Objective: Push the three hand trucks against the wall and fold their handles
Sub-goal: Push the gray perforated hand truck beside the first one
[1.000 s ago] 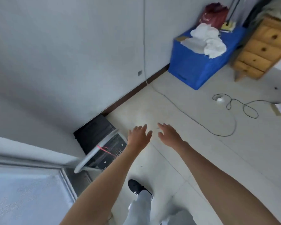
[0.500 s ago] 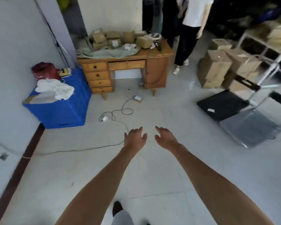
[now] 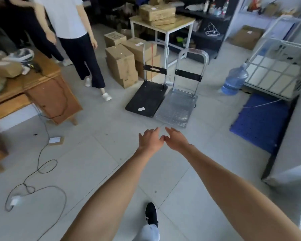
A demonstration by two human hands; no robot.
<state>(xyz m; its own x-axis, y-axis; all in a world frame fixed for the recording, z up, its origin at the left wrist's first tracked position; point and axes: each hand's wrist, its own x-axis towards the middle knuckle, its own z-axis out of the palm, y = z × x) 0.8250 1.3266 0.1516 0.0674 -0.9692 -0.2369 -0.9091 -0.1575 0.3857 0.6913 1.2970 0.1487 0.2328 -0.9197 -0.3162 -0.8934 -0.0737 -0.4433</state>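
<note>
Two hand trucks stand side by side on the tiled floor ahead of me. The black hand truck (image 3: 147, 98) is on the left and the silver hand truck (image 3: 177, 108) on the right, both with their metal handles upright. My left hand (image 3: 150, 140) and my right hand (image 3: 176, 140) are stretched forward with fingers spread, thumbs almost touching. Both hang empty in the air, short of the silver deck's near edge. No third hand truck is in view.
Stacked cardboard boxes (image 3: 122, 65) sit behind the trucks by a white-legged table (image 3: 163, 26). A person (image 3: 76, 40) stands at left near a wooden desk (image 3: 42, 94). A loose cable (image 3: 40, 171) crosses the floor. A water jug (image 3: 234, 80), blue pallet (image 3: 261, 122) and wire cart (image 3: 276, 70) are at right.
My view has swung right, from the wall with a folded truck, past the desk, to the two upright trucks. My hands stay out in front, empty, now closer together.
</note>
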